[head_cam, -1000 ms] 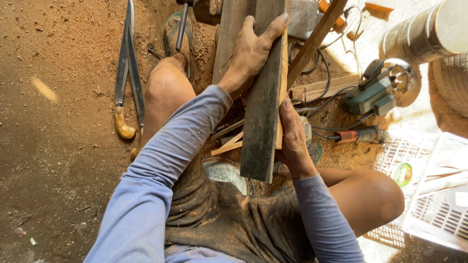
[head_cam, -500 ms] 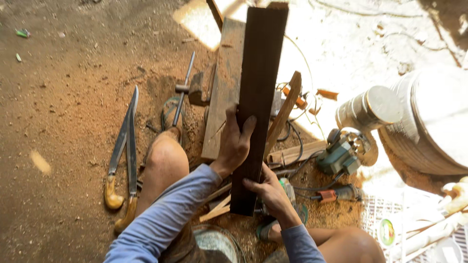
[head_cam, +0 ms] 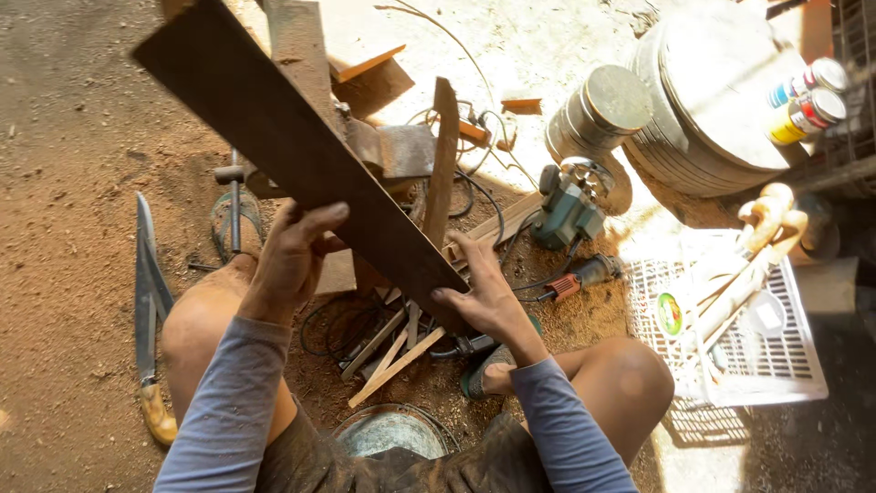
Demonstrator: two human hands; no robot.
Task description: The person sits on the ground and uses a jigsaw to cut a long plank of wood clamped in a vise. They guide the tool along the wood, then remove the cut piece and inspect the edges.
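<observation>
Person seated on sawdust floor [head_cam: 64, 137], knees apart. Dark plank [head_cam: 301, 155] held up in front, tilted, far end high to the left, near end low toward the right. Left hand [head_cam: 294, 256] clamped on its lower edge about midway, fingers wrapped over the face. Right hand [head_cam: 488, 292] grips the near end, fingertips on the corner. Drum [head_cam: 712, 100] stands far right, white crate [head_cam: 757, 356] below it. Green power tool [head_cam: 568, 205] just beyond the right hand. Saw [head_cam: 146, 310] lies left of the knee. Loose sticks [head_cam: 392, 351] between the legs.
</observation>
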